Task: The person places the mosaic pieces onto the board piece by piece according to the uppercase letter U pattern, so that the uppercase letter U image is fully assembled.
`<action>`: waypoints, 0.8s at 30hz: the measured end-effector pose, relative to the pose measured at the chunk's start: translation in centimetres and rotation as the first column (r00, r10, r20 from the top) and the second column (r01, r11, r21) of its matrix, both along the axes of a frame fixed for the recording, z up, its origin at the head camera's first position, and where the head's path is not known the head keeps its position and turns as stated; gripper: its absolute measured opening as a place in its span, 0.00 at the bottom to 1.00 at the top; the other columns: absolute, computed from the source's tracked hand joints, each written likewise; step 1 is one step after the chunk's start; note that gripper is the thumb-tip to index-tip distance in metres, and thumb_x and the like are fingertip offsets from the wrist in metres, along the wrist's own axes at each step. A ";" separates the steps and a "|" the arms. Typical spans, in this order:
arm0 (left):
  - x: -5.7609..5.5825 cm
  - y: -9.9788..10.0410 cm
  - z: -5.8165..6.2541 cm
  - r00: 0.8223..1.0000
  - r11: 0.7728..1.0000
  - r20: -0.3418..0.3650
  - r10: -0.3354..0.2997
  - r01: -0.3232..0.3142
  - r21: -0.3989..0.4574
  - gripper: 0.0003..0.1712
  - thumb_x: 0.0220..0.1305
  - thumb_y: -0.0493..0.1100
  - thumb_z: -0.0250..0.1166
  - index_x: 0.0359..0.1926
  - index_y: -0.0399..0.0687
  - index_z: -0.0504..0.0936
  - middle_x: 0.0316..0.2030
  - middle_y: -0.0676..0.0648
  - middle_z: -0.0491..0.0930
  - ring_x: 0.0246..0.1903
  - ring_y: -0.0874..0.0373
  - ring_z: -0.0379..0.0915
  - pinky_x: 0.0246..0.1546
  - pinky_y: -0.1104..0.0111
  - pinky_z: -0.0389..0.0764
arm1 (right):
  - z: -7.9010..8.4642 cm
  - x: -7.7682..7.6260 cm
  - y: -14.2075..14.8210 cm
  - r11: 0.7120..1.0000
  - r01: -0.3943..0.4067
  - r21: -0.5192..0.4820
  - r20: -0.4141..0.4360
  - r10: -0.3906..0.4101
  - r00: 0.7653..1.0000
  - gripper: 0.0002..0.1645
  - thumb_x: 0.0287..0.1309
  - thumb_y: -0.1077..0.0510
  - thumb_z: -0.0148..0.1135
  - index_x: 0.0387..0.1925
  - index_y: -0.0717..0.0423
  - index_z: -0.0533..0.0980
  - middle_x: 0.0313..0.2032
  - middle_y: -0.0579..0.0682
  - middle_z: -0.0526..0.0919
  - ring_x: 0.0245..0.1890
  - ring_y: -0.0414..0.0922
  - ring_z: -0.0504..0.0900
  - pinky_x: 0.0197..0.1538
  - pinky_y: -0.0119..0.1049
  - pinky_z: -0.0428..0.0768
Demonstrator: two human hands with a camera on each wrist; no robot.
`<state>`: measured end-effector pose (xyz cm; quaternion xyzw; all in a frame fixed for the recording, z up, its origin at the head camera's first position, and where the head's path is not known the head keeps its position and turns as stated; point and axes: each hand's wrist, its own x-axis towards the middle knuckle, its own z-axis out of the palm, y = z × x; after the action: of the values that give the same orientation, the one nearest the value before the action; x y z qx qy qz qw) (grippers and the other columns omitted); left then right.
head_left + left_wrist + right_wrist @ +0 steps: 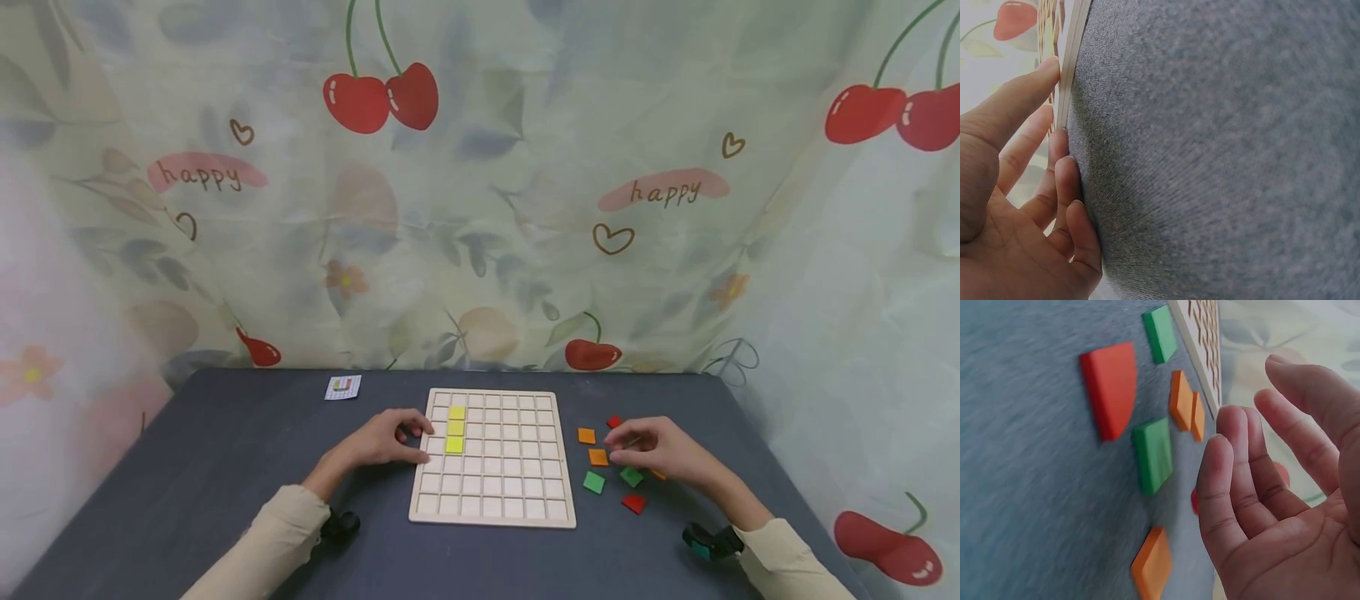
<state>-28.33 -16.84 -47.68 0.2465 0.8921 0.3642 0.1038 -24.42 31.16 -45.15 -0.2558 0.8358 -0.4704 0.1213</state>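
A pale wooden grid board (491, 486) lies on the dark cloth, with a column of three yellow square tiles (455, 427) in its upper left cells. My left hand (384, 439) rests at the board's left edge, thumb and fingertips touching the rim (1067, 69). Over the loose pieces right of the board hovers my right hand (663, 452), its fingers relaxed and nothing between them. Below those fingers are green tiles (1155, 456), orange tiles (1152, 565) and a red piece with one curved side (1113, 390). Another red piece (614, 422) is partly hidden by the hand.
A small printed card (342, 387) lies at the back left of the dark tabletop (487, 567). Behind it hangs a curtain (480, 208) with cherries and leaves. A dark band (712, 542) circles the right wrist.
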 end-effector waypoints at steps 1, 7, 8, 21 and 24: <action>0.0 0.0 0.0 1.000 1.000 0.001 0.000 0.000 0.000 0.20 0.56 0.44 0.80 0.48 0.47 0.84 0.41 0.50 0.76 0.41 0.54 0.71 0.45 0.59 0.73 | 0.0 0.2 0.3 1.000 -0.002 -0.002 0.004 0.002 1.000 0.16 0.66 0.60 0.68 0.50 0.66 0.81 0.43 0.59 0.85 0.37 0.53 0.84 0.40 0.38 0.81; 0.0 0.1 0.0 1.000 1.000 0.009 0.010 -0.009 -0.011 0.20 0.56 0.44 0.80 0.48 0.47 0.84 0.41 0.50 0.77 0.41 0.54 0.71 0.46 0.58 0.73 | -0.1 1.3 1.8 0.999 -0.030 -0.017 0.007 0.030 1.000 0.14 0.66 0.62 0.67 0.50 0.67 0.81 0.45 0.63 0.83 0.37 0.48 0.82 0.37 0.37 0.81; 0.0 0.1 0.1 1.000 1.000 0.009 0.010 -0.010 -0.010 0.20 0.56 0.44 0.79 0.48 0.47 0.84 0.41 0.50 0.77 0.41 0.54 0.71 0.46 0.58 0.73 | -0.1 1.5 2.0 0.999 -0.037 -0.024 0.008 0.037 0.999 0.14 0.66 0.63 0.67 0.50 0.68 0.81 0.45 0.63 0.83 0.37 0.48 0.83 0.38 0.37 0.81; 0.1 0.1 0.2 1.000 1.000 -0.007 -0.003 0.003 -0.002 0.20 0.56 0.44 0.80 0.48 0.46 0.84 0.40 0.49 0.76 0.40 0.53 0.71 0.44 0.59 0.73 | -1.4 3.1 3.8 0.986 -0.131 -0.103 0.095 0.141 0.985 0.15 0.68 0.66 0.64 0.53 0.72 0.78 0.43 0.64 0.84 0.38 0.46 0.85 0.40 0.37 0.82; 0.1 0.1 0.2 1.000 1.000 -0.005 -0.001 0.001 -0.002 0.20 0.56 0.44 0.80 0.48 0.46 0.84 0.40 0.49 0.76 0.40 0.54 0.71 0.44 0.59 0.72 | -1.6 3.3 3.8 0.987 -0.125 -0.100 0.111 0.136 0.985 0.16 0.67 0.66 0.64 0.53 0.72 0.78 0.42 0.60 0.84 0.38 0.45 0.84 0.41 0.36 0.82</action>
<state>-28.20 -16.77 -47.52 0.2476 0.8926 0.3628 0.1017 -21.14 34.94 -46.75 -0.2873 0.7859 -0.5140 0.1886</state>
